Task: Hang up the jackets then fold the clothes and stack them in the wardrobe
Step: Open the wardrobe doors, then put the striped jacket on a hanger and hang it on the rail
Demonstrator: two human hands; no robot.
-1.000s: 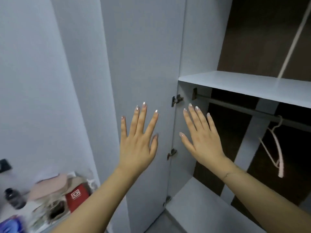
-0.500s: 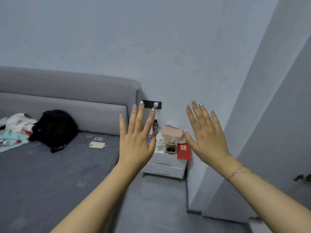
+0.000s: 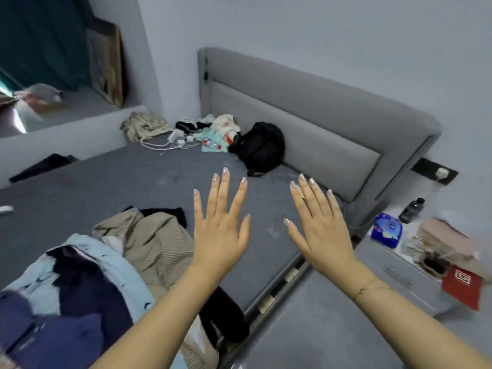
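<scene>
Both grips were spread flat and empty: we held our left hand (image 3: 218, 235) and right hand (image 3: 320, 231) side by side in the air above the grey bed (image 3: 127, 182), touching nothing. Below the left forearm lay the heap of clothes (image 3: 87, 275) at the bed's near edge: beige, pale blue and dark navy pieces. Farther off, a black backpack (image 3: 262, 147) leaned against the headboard (image 3: 319, 123).

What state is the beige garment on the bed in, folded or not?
Not folded. The beige garment lies crumpled in the clothes pile on the bed, with uneven creases and edges.
</scene>
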